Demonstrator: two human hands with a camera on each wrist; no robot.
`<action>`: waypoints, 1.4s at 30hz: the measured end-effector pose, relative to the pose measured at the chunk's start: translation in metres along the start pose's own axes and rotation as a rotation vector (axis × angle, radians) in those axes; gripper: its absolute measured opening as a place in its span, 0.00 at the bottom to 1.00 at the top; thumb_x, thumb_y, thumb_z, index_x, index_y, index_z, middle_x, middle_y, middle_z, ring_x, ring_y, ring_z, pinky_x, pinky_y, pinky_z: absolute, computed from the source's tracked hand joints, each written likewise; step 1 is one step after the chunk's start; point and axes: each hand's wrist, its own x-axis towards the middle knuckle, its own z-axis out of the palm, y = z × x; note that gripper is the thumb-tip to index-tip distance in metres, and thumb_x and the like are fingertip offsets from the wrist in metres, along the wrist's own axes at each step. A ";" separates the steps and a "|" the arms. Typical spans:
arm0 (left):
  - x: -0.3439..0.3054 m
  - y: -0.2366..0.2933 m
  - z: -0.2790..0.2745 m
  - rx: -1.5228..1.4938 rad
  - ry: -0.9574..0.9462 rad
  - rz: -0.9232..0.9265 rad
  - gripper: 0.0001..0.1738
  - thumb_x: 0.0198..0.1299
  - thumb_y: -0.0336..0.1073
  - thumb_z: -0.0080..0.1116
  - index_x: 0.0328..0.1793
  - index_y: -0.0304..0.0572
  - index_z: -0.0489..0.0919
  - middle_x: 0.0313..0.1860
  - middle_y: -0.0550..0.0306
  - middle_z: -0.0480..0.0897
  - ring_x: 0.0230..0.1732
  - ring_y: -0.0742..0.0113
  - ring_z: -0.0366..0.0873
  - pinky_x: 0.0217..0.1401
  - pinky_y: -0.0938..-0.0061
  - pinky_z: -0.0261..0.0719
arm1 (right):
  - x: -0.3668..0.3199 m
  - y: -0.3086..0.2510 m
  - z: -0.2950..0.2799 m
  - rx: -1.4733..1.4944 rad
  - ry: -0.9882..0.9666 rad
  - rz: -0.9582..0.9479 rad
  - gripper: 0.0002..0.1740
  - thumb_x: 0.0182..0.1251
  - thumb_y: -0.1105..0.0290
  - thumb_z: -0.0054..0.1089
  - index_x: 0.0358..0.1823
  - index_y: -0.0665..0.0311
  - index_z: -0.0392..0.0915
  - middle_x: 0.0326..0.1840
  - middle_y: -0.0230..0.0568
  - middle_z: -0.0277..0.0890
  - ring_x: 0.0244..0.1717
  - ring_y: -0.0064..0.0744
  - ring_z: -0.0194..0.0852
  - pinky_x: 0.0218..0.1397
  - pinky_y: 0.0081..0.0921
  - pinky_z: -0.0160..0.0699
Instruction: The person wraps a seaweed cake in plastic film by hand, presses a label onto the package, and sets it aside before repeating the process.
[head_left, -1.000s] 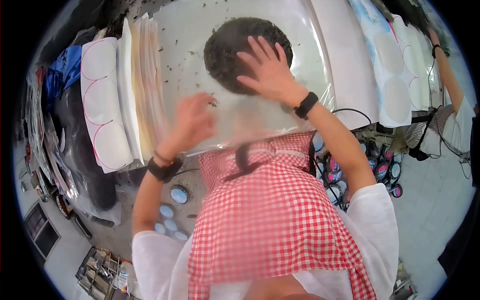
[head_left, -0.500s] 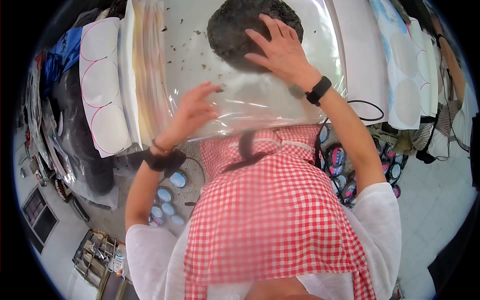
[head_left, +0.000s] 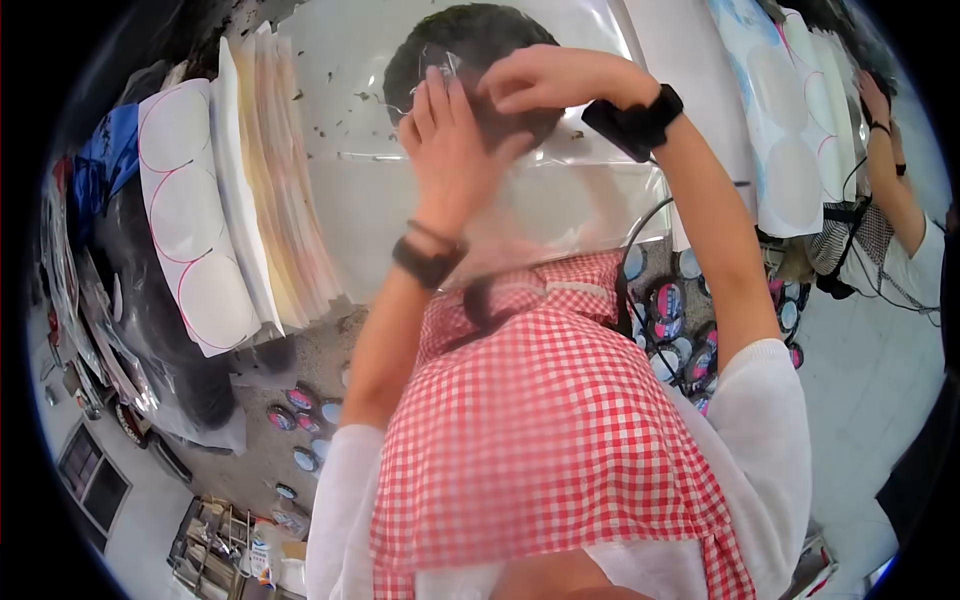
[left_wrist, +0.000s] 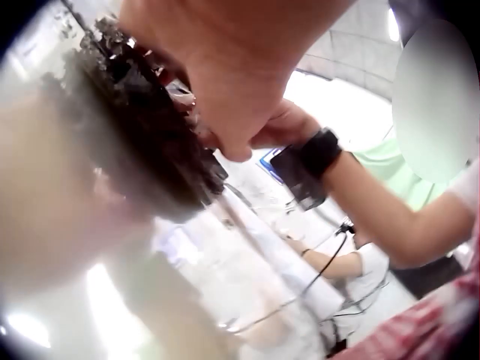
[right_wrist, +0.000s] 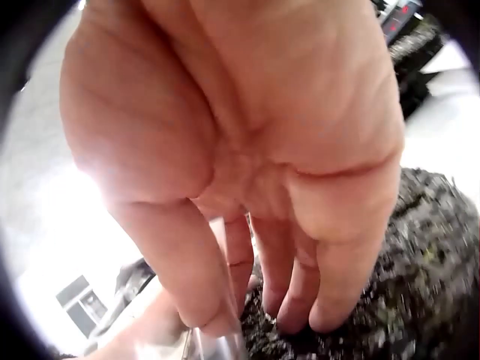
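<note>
A round dark green-black seaweed sheet (head_left: 495, 35) lies on clear plastic film (head_left: 575, 200) at the middle of the table. On its near left part rests my left hand (head_left: 450, 165), fingers straight and thumb spread, with a crinkled bit of clear plastic (head_left: 442, 62) at the fingertips. Over the right side of the seaweed my right hand (head_left: 570, 78) bends down with curled fingers. In the right wrist view, a clear plastic strip (right_wrist: 214, 346) shows at its thumb tip, and other fingertips touch the rough seaweed (right_wrist: 420, 262). The seaweed's thick edge (left_wrist: 142, 142) appears blurred in the left wrist view.
Stacked sheets (head_left: 275, 170) and a paper with pink-edged circles (head_left: 190, 200) stand at the left. Another circle-printed sheet (head_left: 775, 120) lies at the right. A black cable (head_left: 640, 230) runs by my right arm. Round-labelled packs (head_left: 665, 310) lie below. Another person's arm (head_left: 885, 170) shows at far right.
My left hand has moved right and forward onto the seaweed. The right hand has turned from spread fingers on the seaweed to curled fingers, with its wrist raised.
</note>
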 end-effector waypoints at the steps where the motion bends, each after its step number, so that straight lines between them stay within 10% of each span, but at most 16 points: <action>1: 0.003 0.000 0.007 0.137 0.008 0.014 0.40 0.62 0.56 0.58 0.72 0.34 0.65 0.70 0.43 0.67 0.67 0.46 0.64 0.67 0.54 0.58 | -0.011 -0.015 0.009 -0.309 0.272 -0.037 0.11 0.59 0.67 0.65 0.29 0.69 0.76 0.40 0.42 0.78 0.45 0.40 0.78 0.43 0.32 0.74; 3: 0.006 0.000 0.012 0.147 -0.053 -0.038 0.36 0.65 0.53 0.53 0.72 0.34 0.66 0.72 0.44 0.64 0.69 0.47 0.60 0.68 0.53 0.54 | -0.040 -0.058 0.019 -0.799 0.770 -0.137 0.20 0.53 0.63 0.70 0.45 0.66 0.78 0.39 0.40 0.77 0.40 0.45 0.77 0.43 0.35 0.77; 7: 0.010 0.001 0.013 0.175 -0.083 -0.081 0.30 0.67 0.45 0.50 0.71 0.35 0.68 0.73 0.45 0.62 0.70 0.48 0.58 0.66 0.54 0.55 | -0.070 -0.031 0.095 -0.566 1.045 0.136 0.32 0.56 0.59 0.68 0.60 0.68 0.73 0.62 0.56 0.69 0.59 0.52 0.69 0.58 0.43 0.71; 9: 0.009 -0.002 0.013 0.164 -0.113 -0.113 0.30 0.67 0.44 0.49 0.73 0.40 0.67 0.73 0.38 0.60 0.71 0.43 0.57 0.69 0.50 0.54 | -0.043 -0.022 0.117 -0.674 1.021 0.434 0.32 0.59 0.59 0.66 0.63 0.67 0.72 0.71 0.64 0.59 0.67 0.59 0.61 0.65 0.49 0.65; 13: 0.012 0.013 0.004 0.345 -0.118 -0.155 0.30 0.68 0.41 0.49 0.77 0.52 0.64 0.75 0.19 0.47 0.74 0.24 0.46 0.74 0.41 0.48 | 0.007 -0.009 0.113 -0.704 1.073 0.315 0.29 0.62 0.64 0.62 0.66 0.54 0.72 0.73 0.69 0.53 0.68 0.63 0.59 0.67 0.51 0.63; 16: 0.014 -0.002 0.014 -0.050 -0.051 -0.052 0.31 0.67 0.34 0.49 0.77 0.46 0.63 0.75 0.24 0.54 0.73 0.28 0.54 0.72 0.47 0.56 | 0.022 0.007 0.120 0.071 1.075 0.036 0.28 0.61 0.72 0.61 0.65 0.56 0.72 0.70 0.68 0.57 0.64 0.62 0.65 0.62 0.42 0.70; 17: 0.014 -0.001 0.018 -0.433 0.025 -0.055 0.33 0.65 0.29 0.50 0.77 0.40 0.61 0.70 0.32 0.66 0.67 0.35 0.65 0.69 0.54 0.64 | 0.016 -0.022 0.109 0.591 1.009 0.219 0.25 0.59 0.78 0.59 0.61 0.63 0.74 0.66 0.65 0.60 0.60 0.58 0.69 0.57 0.37 0.73; 18: 0.012 0.006 0.019 -0.672 0.000 -0.268 0.29 0.64 0.28 0.51 0.73 0.33 0.66 0.65 0.37 0.73 0.63 0.40 0.71 0.66 0.59 0.68 | 0.017 -0.021 0.111 0.473 1.039 0.225 0.24 0.59 0.78 0.59 0.60 0.64 0.74 0.66 0.65 0.60 0.60 0.58 0.69 0.58 0.38 0.73; 24: 0.032 0.011 -0.002 0.075 0.143 -0.008 0.23 0.59 0.26 0.55 0.62 0.47 0.79 0.65 0.41 0.71 0.65 0.41 0.67 0.65 0.55 0.67 | 0.024 -0.002 0.108 -0.622 1.207 0.286 0.26 0.51 0.77 0.62 0.54 0.71 0.70 0.60 0.60 0.62 0.51 0.53 0.68 0.55 0.44 0.70; 28: 0.018 -0.006 0.020 -0.285 -0.043 -0.201 0.14 0.64 0.37 0.58 0.55 0.48 0.81 0.57 0.44 0.73 0.57 0.43 0.69 0.61 0.53 0.68 | 0.026 0.008 0.104 0.474 1.141 0.279 0.30 0.49 0.67 0.68 0.54 0.67 0.70 0.55 0.51 0.67 0.52 0.52 0.66 0.54 0.48 0.66; 30: 0.030 -0.011 0.013 -0.437 -0.214 -0.366 0.14 0.65 0.42 0.58 0.53 0.47 0.81 0.56 0.44 0.73 0.56 0.42 0.69 0.62 0.53 0.68 | 0.019 0.007 0.093 -0.023 1.096 0.264 0.30 0.49 0.65 0.70 0.53 0.66 0.70 0.50 0.48 0.69 0.52 0.52 0.66 0.54 0.45 0.67; 32: 0.047 -0.018 -0.001 -0.063 -0.077 -0.038 0.17 0.66 0.48 0.59 0.51 0.44 0.81 0.50 0.45 0.76 0.52 0.46 0.72 0.54 0.58 0.72 | 0.016 0.006 0.082 -0.475 1.039 0.183 0.29 0.49 0.66 0.71 0.53 0.66 0.70 0.49 0.49 0.70 0.52 0.52 0.67 0.54 0.42 0.68; 36: 0.053 -0.038 -0.003 -0.045 -0.036 0.099 0.21 0.63 0.52 0.61 0.51 0.43 0.81 0.46 0.48 0.76 0.50 0.52 0.74 0.49 0.61 0.73 | 0.029 0.026 0.065 -0.312 1.011 -0.102 0.28 0.48 0.61 0.72 0.49 0.65 0.73 0.53 0.54 0.72 0.56 0.53 0.68 0.57 0.38 0.70; 38: 0.044 -0.040 0.005 -0.465 -0.197 -0.232 0.22 0.62 0.53 0.62 0.52 0.45 0.81 0.50 0.46 0.75 0.53 0.50 0.72 0.54 0.58 0.71 | 0.022 0.024 0.061 -0.028 0.835 0.099 0.31 0.47 0.59 0.72 0.50 0.66 0.72 0.55 0.55 0.71 0.58 0.51 0.68 0.61 0.39 0.70; 42: 0.071 -0.042 -0.008 -0.054 -0.042 0.196 0.25 0.56 0.50 0.68 0.52 0.39 0.80 0.46 0.47 0.76 0.49 0.51 0.74 0.51 0.60 0.72 | 0.024 0.018 0.039 -0.443 0.746 0.065 0.35 0.44 0.58 0.74 0.53 0.66 0.71 0.55 0.52 0.72 0.58 0.49 0.69 0.64 0.41 0.69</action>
